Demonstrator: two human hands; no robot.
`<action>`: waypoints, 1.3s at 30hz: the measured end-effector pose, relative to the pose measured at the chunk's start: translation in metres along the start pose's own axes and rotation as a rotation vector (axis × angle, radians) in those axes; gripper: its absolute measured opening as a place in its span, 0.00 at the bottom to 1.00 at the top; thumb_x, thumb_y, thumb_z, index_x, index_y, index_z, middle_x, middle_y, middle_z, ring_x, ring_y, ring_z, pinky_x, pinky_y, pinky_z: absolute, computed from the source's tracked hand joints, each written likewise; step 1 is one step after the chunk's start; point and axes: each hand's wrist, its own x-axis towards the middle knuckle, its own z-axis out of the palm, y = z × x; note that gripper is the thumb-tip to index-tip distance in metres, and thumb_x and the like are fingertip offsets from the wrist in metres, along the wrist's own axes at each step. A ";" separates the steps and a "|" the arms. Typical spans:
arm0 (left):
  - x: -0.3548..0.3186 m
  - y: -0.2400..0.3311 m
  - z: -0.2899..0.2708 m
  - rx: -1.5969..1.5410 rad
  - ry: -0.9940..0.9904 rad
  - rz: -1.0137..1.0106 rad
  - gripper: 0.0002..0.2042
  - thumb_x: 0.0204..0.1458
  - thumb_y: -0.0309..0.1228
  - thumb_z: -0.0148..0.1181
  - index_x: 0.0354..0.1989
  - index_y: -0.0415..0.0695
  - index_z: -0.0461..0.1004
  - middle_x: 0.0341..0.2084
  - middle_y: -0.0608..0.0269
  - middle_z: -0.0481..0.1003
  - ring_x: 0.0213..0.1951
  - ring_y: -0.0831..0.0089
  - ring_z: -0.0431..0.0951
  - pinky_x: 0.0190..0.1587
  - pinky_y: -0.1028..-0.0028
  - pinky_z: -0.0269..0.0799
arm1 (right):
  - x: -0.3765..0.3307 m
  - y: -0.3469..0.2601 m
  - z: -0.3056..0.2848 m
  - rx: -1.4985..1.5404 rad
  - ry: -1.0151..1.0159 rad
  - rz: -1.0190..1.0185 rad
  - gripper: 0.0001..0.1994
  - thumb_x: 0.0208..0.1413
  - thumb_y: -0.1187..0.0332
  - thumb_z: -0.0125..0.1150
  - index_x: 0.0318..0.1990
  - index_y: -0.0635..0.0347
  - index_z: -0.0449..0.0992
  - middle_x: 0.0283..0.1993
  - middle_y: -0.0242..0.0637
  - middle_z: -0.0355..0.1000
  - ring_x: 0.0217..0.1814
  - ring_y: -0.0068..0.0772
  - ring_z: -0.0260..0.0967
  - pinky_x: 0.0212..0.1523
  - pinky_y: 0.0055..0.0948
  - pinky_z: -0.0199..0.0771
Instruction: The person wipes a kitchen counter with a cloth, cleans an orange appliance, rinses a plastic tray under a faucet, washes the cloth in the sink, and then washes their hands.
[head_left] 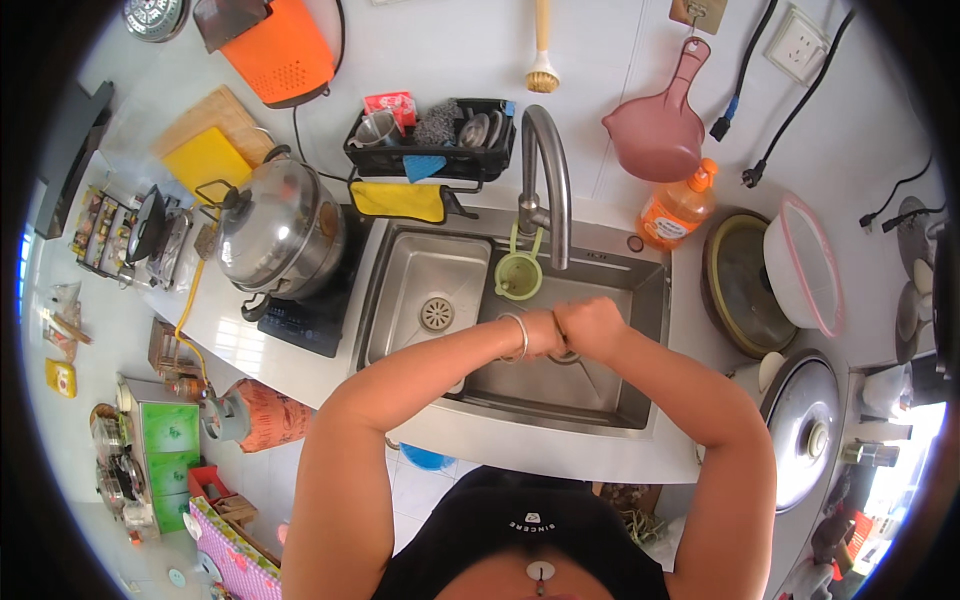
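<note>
right over the sink (600, 400) now, middle of the dial! holding left hand (540, 333) against right hand (594, 327), above its right-hand basin, just short of the tap (560, 220) at twelve o'clock. bunched fingers in both, by the look of it, but cannot tell how far closed in either grip, or whether around anything small. no stream to be seen from the tap. mid-job, most likely: joined up and busy, with nothing to call finished, and no telling how much is left. untouched by either: a green cup (518, 275) between ten and eleven, a bottle (672, 217) between one and two.
</note>
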 end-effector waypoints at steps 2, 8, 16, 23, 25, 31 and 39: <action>0.023 -0.019 0.001 0.597 0.310 0.272 0.06 0.42 0.28 0.58 0.28 0.42 0.77 0.20 0.50 0.75 0.20 0.61 0.75 0.21 0.64 0.68 | 0.007 -0.002 0.005 0.026 -0.085 0.151 0.10 0.37 0.68 0.60 0.30 0.60 0.73 0.25 0.43 0.73 0.32 0.45 0.73 0.29 0.40 0.74; 0.018 -0.006 -0.013 0.863 0.553 0.324 0.21 0.42 0.33 0.55 0.47 0.41 0.69 0.18 0.53 0.75 0.21 0.55 0.76 0.22 0.62 0.70 | 0.005 0.003 0.030 0.637 -0.132 0.532 0.08 0.45 0.67 0.57 0.22 0.63 0.71 0.25 0.47 0.72 0.28 0.44 0.72 0.30 0.39 0.70; 0.031 -0.022 -0.035 1.031 0.617 0.752 0.17 0.42 0.37 0.53 0.41 0.44 0.67 0.10 0.61 0.69 0.14 0.61 0.72 0.13 0.65 0.65 | 0.007 -0.010 0.015 1.904 -0.456 0.966 0.11 0.50 0.68 0.55 0.20 0.50 0.61 0.14 0.21 0.48 0.13 0.16 0.39 0.13 0.22 0.37; 0.047 -0.047 -0.017 1.017 0.633 0.693 0.11 0.42 0.34 0.55 0.34 0.46 0.67 0.12 0.60 0.70 0.16 0.59 0.73 0.16 0.64 0.67 | -0.009 -0.007 0.055 2.259 -0.378 0.835 0.11 0.51 0.69 0.56 0.22 0.51 0.61 0.17 0.23 0.51 0.15 0.16 0.44 0.14 0.21 0.44; 0.048 -0.055 -0.009 0.683 0.757 0.549 0.11 0.41 0.31 0.56 0.35 0.46 0.67 0.14 0.57 0.71 0.19 0.54 0.74 0.21 0.61 0.69 | -0.012 -0.002 0.058 2.307 -0.201 0.790 0.08 0.50 0.69 0.58 0.25 0.53 0.63 0.20 0.24 0.55 0.18 0.18 0.49 0.17 0.20 0.50; 0.033 -0.054 0.009 -0.038 0.760 0.332 0.24 0.35 0.33 0.66 0.40 0.33 0.66 0.33 0.42 0.72 0.34 0.49 0.74 0.36 0.65 0.69 | -0.015 0.006 0.051 2.106 0.174 0.826 0.08 0.52 0.66 0.59 0.36 0.56 0.68 0.31 0.28 0.66 0.30 0.20 0.60 0.32 0.20 0.61; -0.006 -0.074 -0.018 -0.899 0.422 0.075 0.25 0.43 0.31 0.63 0.51 0.35 0.65 0.40 0.58 0.73 0.41 0.69 0.74 0.47 0.65 0.68 | -0.011 0.006 0.053 1.786 0.391 0.777 0.13 0.52 0.68 0.60 0.45 0.60 0.71 0.38 0.29 0.70 0.37 0.20 0.64 0.40 0.22 0.65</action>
